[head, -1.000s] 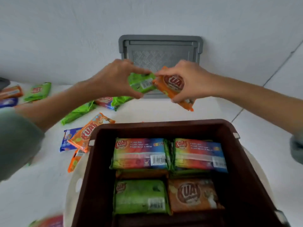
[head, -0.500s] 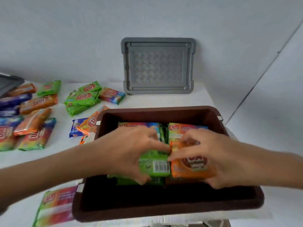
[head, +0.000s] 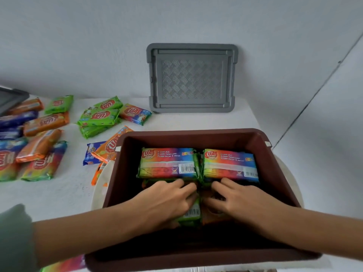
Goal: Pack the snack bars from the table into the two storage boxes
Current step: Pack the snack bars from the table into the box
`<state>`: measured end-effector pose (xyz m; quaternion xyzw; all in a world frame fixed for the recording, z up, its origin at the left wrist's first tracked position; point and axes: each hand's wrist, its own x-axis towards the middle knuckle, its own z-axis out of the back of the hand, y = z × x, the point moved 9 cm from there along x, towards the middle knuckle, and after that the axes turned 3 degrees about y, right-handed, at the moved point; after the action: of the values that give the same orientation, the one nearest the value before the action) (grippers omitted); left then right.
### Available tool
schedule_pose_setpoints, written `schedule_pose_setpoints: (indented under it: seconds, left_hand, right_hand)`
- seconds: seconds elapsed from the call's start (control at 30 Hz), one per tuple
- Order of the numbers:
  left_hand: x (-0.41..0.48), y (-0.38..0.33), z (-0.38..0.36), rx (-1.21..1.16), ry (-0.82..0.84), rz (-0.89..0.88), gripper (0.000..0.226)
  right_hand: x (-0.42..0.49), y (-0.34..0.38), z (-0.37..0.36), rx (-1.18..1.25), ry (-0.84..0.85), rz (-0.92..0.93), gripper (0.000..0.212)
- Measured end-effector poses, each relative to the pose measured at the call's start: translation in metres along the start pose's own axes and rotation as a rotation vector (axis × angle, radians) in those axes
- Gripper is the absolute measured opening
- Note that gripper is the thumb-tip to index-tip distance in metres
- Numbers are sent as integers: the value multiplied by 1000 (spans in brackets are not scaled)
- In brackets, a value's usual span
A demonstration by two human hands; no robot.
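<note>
The left hand (head: 167, 201) lies palm down inside the brown storage box (head: 196, 134), its grip flattened over a green snack bar (head: 191, 213) whose barcode end shows past the fingertips; whether the fingers actually clasp the bar or only press on it I cannot tell. The right hand (head: 241, 199) lies just beside it, also palm down, its grip spread over an orange snack bar (head: 211, 217) that is mostly hidden under the palm, and again clasping or pressing cannot be told apart. The two bars sit side by side in the near half of the box, touching along the middle. Just beyond the fingertips, in the far half, two rainbow-coloured bars lie side by side: the left rainbow bar (head: 169, 162) and the right rainbow bar (head: 229, 164), both barcode side up, resting on further bars beneath. The box stands on a pale round support (head: 290, 173) at the near edge of the white desk (head: 64, 193). Tucked against the box's left wall are an orange bar (head: 112, 146) and a blue bar (head: 91, 152). Farther left, loose bars lie scattered on the desk: a green cluster (head: 100, 116), a rainbow bar (head: 135, 113) and a mixed pile (head: 33, 142) near the left edge. A grey lid (head: 191, 78) leans upright against the wall behind the box. A green sleeve (head: 15, 238) covers the left forearm.
</note>
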<state>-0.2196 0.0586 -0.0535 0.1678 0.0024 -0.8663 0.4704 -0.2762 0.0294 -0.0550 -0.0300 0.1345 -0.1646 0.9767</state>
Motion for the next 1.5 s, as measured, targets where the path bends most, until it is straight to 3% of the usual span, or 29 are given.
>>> schedule_pose_setpoints:
  seconds: [0.07, 0.17, 0.23, 0.3, 0.43, 0.5, 0.57, 0.63, 0.77, 0.9, 0.97, 1.07, 1.23, 1.33, 1.5]
  left_hand:
    - [4, 0, -3, -64, 27, -30, 69]
    - [8, -7, -11, -64, 104, -110, 46]
    - [8, -6, -11, -114, 103, -91, 42]
    - [10, -7, -6, -77, 46, -109, 46]
    - [9, -5, -21, -194, 256, -109, 60]
    - [5, 2, -3, -321, 165, -94, 50]
    - [-4, 20, 35, -503, -85, -83, 31]
    - [-18, 48, 73, -617, -345, -53, 17]
    - [-40, 127, 98, -648, -551, 118, 20]
    - [-44, 214, 52, -638, -420, 352, 29]
    - [-43, 245, 19, -629, -306, 433, 40]
    - [-39, 268, -29, -660, -133, 472, 70]
    - [-29, 254, -86, -752, 135, 431, 71]
    - [-25, 248, -99, -786, 115, 430, 72]
    - [-21, 260, -91, -790, -50, 419, 52]
  right_hand:
    - [2, 8, -2, 36, 106, 54, 64]
    - [1, 7, -13, 48, 246, 51, 54]
    - [3, 5, -14, 63, 261, 21, 54]
    - [3, 4, -17, 54, 274, 17, 53]
    - [2, 5, -12, 52, 318, 60, 57]
    - [1, 2, -1, 103, 219, 59, 48]
    - [2, -8, 29, 154, 12, 39, 31]
    - [5, -18, 61, 243, -117, 44, 28]
    - [32, -46, 113, 233, -196, 74, 23]
    - [87, -83, 133, 282, -291, 89, 19]
    - [121, -98, 124, 302, -259, 81, 20]
    - [166, -109, 92, 348, -136, 100, 24]
    - [209, -86, 32, 549, 160, 285, 50]
    - [213, -61, 11, 613, 299, 435, 62]
    - [218, -55, 6, 532, 218, 467, 63]
